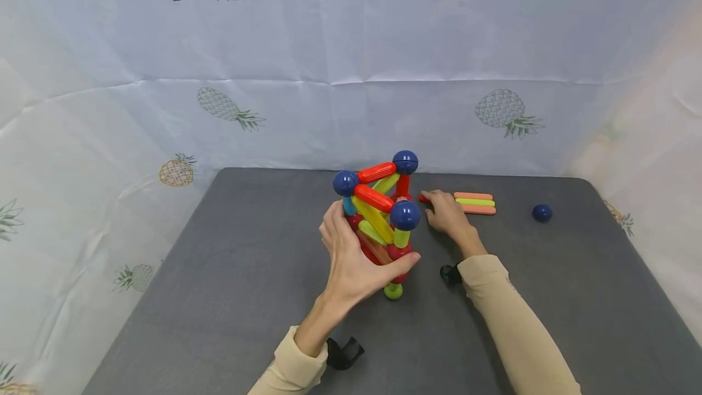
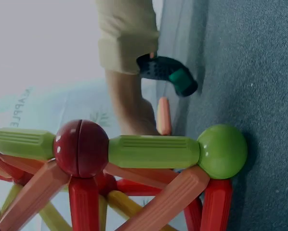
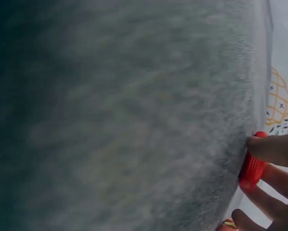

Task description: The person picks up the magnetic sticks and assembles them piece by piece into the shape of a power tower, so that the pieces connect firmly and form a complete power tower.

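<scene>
A tower of coloured rods and balls (image 1: 375, 197) stands upright in the middle of the dark table. Blue balls (image 1: 405, 215) form its top corners, joined by red rods. My left hand (image 1: 351, 261) grips its lower part, with the thumb at the front right and fingers around the left side. In the left wrist view, a green ball (image 2: 223, 151) sits at the tower's foot, beside a light green rod (image 2: 153, 151). My right hand (image 1: 446, 215), behind and right of the tower, pinches a short red rod (image 3: 253, 166) between thumb and fingers at the tabletop.
Just right of my right hand lie orange and yellow-green rods (image 1: 475, 202) side by side. Farther right is a loose blue ball (image 1: 542, 213). A pineapple-print cloth (image 1: 329, 120) hangs behind the table (image 1: 247, 273). Black straps (image 1: 344, 353) sit at both wrists.
</scene>
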